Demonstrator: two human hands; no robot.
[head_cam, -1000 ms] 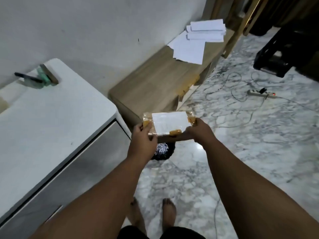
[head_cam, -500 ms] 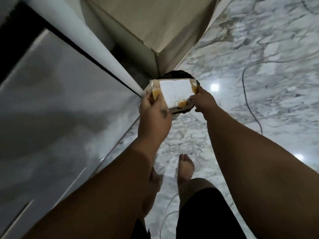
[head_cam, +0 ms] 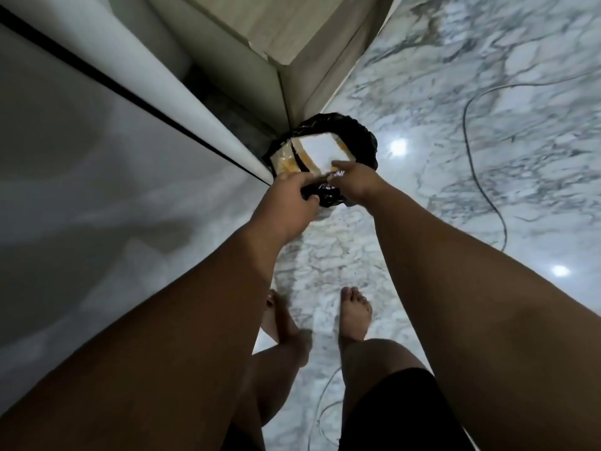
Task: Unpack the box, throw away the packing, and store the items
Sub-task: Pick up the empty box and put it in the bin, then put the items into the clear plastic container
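A flattened brown cardboard box [head_cam: 320,151] with a white label lies tilted inside a small bin lined with a black bag [head_cam: 357,131], on the marble floor. My right hand [head_cam: 356,185] reaches over the bin's near rim, thumb and fingertips on the box's near edge. My left hand [head_cam: 286,203] is curled at the near left rim, its fingers closed on the black bag. A crumpled shiny wrapper [head_cam: 335,177] shows between my hands. The bin's bottom is hidden.
The bin sits in the corner between a white cabinet [head_cam: 130,76] on the left and a wooden bench [head_cam: 260,27] behind it. A black cable [head_cam: 471,131] runs across the floor to the right. My bare feet [head_cam: 354,314] stand just short of the bin.
Both hands lowered the box from above the bin down into it. My left hand has left the box and closed on the bag's rim. The view tipped further down.
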